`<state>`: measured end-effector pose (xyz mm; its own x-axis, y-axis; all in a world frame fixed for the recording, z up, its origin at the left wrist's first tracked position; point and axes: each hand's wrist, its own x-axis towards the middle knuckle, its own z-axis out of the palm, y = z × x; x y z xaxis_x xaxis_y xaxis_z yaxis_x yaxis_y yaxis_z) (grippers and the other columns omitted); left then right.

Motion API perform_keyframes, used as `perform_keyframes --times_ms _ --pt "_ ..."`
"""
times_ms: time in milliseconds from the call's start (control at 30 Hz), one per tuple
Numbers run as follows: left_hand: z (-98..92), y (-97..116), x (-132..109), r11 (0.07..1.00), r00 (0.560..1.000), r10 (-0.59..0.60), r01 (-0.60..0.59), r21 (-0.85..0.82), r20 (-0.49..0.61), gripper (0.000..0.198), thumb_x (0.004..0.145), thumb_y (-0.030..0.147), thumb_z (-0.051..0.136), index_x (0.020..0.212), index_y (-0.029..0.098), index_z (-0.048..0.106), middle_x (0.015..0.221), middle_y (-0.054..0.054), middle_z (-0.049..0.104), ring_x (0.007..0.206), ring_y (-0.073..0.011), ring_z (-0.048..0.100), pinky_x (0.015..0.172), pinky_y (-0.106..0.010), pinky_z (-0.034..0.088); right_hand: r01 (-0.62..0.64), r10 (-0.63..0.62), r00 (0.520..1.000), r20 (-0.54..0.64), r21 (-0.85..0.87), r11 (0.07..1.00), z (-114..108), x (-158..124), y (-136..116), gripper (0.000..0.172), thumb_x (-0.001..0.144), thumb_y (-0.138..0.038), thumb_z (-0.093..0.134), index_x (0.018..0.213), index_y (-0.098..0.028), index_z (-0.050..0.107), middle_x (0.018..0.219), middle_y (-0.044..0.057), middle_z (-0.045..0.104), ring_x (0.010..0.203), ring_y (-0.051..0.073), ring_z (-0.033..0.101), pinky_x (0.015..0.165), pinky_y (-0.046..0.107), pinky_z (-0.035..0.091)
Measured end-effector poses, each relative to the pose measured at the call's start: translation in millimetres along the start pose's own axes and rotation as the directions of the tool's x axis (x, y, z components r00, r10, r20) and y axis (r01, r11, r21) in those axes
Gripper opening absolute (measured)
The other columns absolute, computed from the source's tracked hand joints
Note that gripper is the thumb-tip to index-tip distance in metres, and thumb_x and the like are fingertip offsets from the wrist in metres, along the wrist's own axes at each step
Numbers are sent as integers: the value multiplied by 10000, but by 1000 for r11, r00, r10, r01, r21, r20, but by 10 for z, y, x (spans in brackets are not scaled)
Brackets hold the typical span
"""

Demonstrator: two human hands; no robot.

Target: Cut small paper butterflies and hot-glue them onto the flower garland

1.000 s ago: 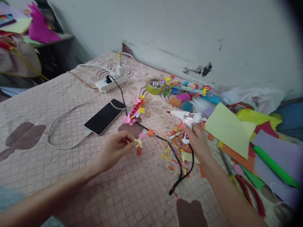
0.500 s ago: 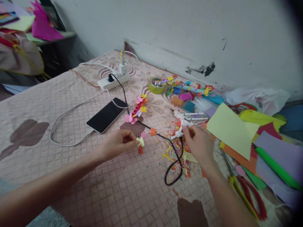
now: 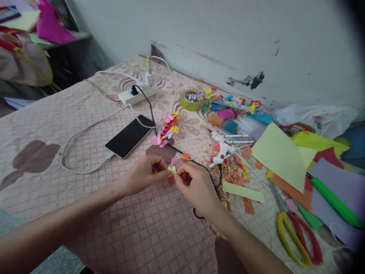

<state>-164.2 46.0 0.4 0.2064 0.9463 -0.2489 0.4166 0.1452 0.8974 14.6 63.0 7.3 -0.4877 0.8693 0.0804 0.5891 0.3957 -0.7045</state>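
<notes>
My left hand (image 3: 142, 176) and my right hand (image 3: 196, 186) meet over the quilted cloth, both pinching a small pale-yellow paper flower (image 3: 171, 169) with an orange piece below it. The white glue gun (image 3: 222, 149) lies on its side just beyond my right hand, its red light on and its black cord (image 3: 212, 179) looping under my right wrist. A strip decorated with pink, yellow and orange paper flowers (image 3: 167, 130) lies just beyond my hands.
A black phone (image 3: 129, 136) on a white cable lies left of centre, with a power strip (image 3: 138, 95) behind it. Coloured paper sheets (image 3: 281, 156), paper scraps (image 3: 235, 171), a tape roll (image 3: 189, 102) and yellow-and-red scissors (image 3: 296, 239) crowd the right side by the wall.
My right hand let go of the glue gun, which now lies on the cloth, and came left to join my left hand on the paper flower.
</notes>
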Motion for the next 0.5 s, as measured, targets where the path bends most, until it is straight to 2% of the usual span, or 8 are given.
perform_keyframes --times_ms 200,500 --pt "3 -63 -9 1000 1000 12 -12 13 4 238 799 365 559 762 135 609 663 -9 615 579 -95 523 507 -189 383 -21 21 1000 -8 16 1000 53 -7 28 157 753 -99 539 628 -185 498 633 -24 516 583 110 484 552 233 335" --pt "-9 -48 79 982 996 67 -55 183 -60 241 809 358 544 719 145 610 594 6 574 514 -84 466 449 -188 330 -83 83 997 -8 39 996 129 33 21 134 748 -120 541 630 -183 529 605 -24 527 573 117 490 553 241 339"
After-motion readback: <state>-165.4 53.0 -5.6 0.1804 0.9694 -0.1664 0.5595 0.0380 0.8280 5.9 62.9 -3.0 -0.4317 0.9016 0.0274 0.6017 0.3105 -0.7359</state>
